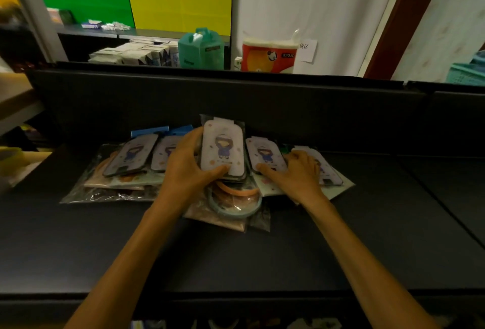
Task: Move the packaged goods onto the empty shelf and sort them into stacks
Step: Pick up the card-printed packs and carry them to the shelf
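Head view: packaged goods already on dark shelf [367, 236] near its back edge but unsorted, left hand [187, 168] gripping a small stack of lilac cartoon-print phone cases [223, 151], right hand [296, 175] resting, fingers spread, on a loose lilac case [265, 155]; clear-bagged hoops [233, 200] left to stack.

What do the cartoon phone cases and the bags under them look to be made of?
Phone cases: apparently plastic or silicone with a dark rim and a smooth printed back; the exact material is unclear. Bags: thin clear plastic film, glossy, with crinkled highlights and contents showing through.
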A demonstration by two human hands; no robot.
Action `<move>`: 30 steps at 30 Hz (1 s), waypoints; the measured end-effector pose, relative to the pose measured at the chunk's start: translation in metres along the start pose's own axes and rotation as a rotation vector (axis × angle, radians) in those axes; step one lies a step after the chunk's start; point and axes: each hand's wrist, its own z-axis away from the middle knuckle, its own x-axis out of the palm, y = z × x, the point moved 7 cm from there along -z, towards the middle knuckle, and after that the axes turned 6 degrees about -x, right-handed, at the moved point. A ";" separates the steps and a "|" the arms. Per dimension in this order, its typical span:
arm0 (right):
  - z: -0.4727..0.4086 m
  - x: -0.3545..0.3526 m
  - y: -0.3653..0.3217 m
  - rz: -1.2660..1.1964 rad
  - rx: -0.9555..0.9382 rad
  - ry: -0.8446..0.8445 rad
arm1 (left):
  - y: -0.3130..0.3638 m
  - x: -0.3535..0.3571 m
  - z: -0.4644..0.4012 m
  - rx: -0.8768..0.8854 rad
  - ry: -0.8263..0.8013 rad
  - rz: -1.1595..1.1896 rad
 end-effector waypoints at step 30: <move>0.000 -0.006 0.009 -0.287 0.048 0.029 | -0.001 -0.009 -0.001 -0.046 0.015 0.183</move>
